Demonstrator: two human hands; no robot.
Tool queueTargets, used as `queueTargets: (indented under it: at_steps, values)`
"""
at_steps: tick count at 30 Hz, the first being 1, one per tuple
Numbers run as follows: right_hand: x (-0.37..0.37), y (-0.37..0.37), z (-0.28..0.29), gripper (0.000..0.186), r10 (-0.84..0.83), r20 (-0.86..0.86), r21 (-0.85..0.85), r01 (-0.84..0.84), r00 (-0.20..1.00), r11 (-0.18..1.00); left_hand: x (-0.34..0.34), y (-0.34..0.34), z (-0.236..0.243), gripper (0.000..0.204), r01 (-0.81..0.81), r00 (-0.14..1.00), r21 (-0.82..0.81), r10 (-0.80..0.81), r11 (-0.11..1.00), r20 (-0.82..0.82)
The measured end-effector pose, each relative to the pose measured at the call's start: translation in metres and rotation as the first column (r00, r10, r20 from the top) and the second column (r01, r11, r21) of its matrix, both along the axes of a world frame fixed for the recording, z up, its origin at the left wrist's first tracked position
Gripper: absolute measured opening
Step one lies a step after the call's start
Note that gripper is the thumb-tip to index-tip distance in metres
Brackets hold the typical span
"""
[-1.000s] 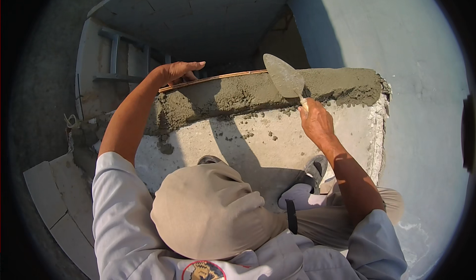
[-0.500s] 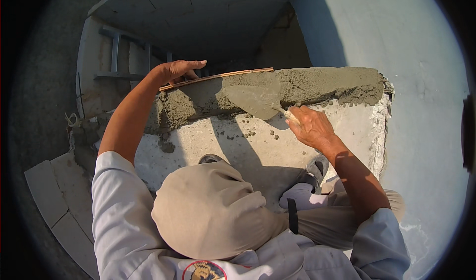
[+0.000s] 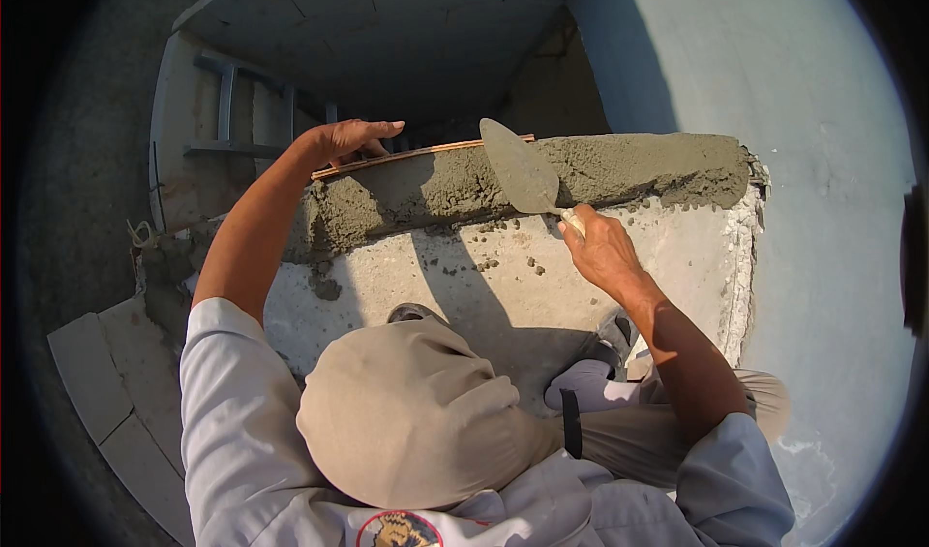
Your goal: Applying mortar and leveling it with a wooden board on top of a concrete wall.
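My right hand (image 3: 602,249) is wrapped round the pale handle of a pointing trowel (image 3: 523,171). Its grey blade points up and away, over a ridge of wet mortar (image 3: 639,167). Along the ridge's far edge lies a thin wooden strip (image 3: 440,148), seen edge-on. My left hand (image 3: 353,140) grips the strip near its left end; one digit sticks out to the right, the others bend down at the strip, partly hidden. The mortar looks smoother at the right and rough and crumbly at the left.
Mortar crumbs dot the pale ledge (image 3: 571,295) on which my feet rest. Beyond the ridge is a deep shaded drop, with a metal ladder (image 3: 225,102) at its left. A blue-grey wall (image 3: 813,208) rises on the right. Pale blocks (image 3: 92,378) lie at lower left.
The trowel blade has swung from lying leftward along the mortar to pointing up and away across it, lifted off the surface. My left hand and the strip have stayed put.
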State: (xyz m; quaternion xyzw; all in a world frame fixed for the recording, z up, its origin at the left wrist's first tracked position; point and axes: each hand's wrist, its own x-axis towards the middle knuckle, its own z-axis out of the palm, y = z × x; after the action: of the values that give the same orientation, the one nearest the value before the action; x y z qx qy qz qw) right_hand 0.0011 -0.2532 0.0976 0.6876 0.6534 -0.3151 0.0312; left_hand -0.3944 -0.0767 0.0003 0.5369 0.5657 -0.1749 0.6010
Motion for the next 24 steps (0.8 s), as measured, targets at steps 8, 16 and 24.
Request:
queueTargets:
  at_steps: [8,16,24]
  values:
    - [0.002,0.003,-0.007,0.040,0.133,0.004,-0.060,-0.132,0.991,0.989,0.003,-0.003,0.005,0.103,-0.017,1.000,0.042,0.017,0.999,0.016]
    - [0.014,0.009,-0.011,0.038,-0.157,0.064,0.083,0.152,0.985,0.985,-0.001,-0.007,0.002,0.104,-0.038,0.999,0.064,0.037,0.997,0.024]
    - [0.032,0.033,-0.001,0.035,-0.247,0.055,0.132,0.239,0.967,0.962,0.000,-0.004,0.001,0.084,-0.064,0.998,0.093,0.064,0.994,0.008]
